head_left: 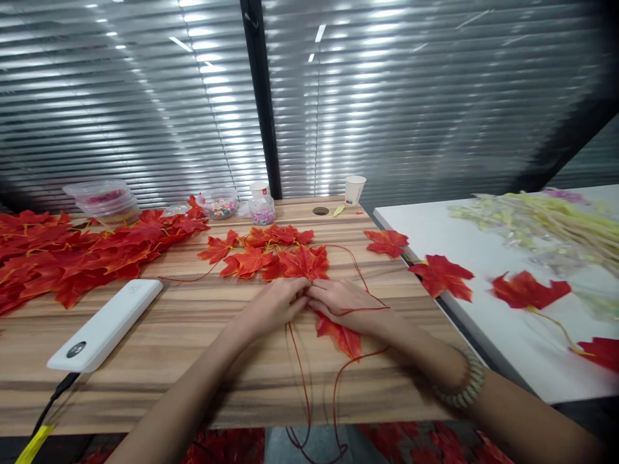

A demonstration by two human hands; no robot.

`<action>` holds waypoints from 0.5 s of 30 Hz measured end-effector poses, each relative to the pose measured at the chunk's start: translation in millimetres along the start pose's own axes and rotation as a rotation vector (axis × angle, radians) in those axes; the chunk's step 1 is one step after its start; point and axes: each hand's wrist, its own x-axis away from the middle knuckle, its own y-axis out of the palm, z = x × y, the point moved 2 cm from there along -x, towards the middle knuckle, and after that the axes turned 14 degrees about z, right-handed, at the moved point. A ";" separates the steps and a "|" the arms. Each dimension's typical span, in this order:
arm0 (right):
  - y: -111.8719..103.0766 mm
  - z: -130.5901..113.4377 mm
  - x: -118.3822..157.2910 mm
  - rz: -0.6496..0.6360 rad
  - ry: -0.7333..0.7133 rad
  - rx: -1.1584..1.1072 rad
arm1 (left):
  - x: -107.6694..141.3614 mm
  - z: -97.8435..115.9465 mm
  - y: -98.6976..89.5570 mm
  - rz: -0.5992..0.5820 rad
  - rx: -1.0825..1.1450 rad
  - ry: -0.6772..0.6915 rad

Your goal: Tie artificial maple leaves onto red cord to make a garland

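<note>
My left hand (283,301) and my right hand (341,299) meet over the table, fingertips closed together in a pinch. A thin red cord (300,367) comes out below my left hand, hangs in a loop over the table's front edge and runs back up by my right wrist. Another stretch of it crosses over that wrist. Just beyond my fingers lies a red artificial maple leaf (305,259), joined to a small cluster of leaves (249,260). A further red leaf (341,335) is partly under my right hand. The exact pinch point is hidden by my fingers.
A pile of red leaves (97,254) covers the table's left. Near it lie a white power bank (109,325) with a cable, bead tubs (221,205) and a paper cup (354,190). More leaves (442,277) trail onto the white table (512,374), which holds pale yellow strands (565,225).
</note>
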 end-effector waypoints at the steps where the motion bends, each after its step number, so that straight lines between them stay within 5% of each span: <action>1: 0.2 0.5 -0.3 -0.001 -0.004 0.011 | -0.5 0.4 -0.2 0.008 0.032 -0.015; 15: -6.3 3.6 -0.2 0.254 -0.111 0.115 | -6.3 2.3 -8.7 0.128 0.487 -0.353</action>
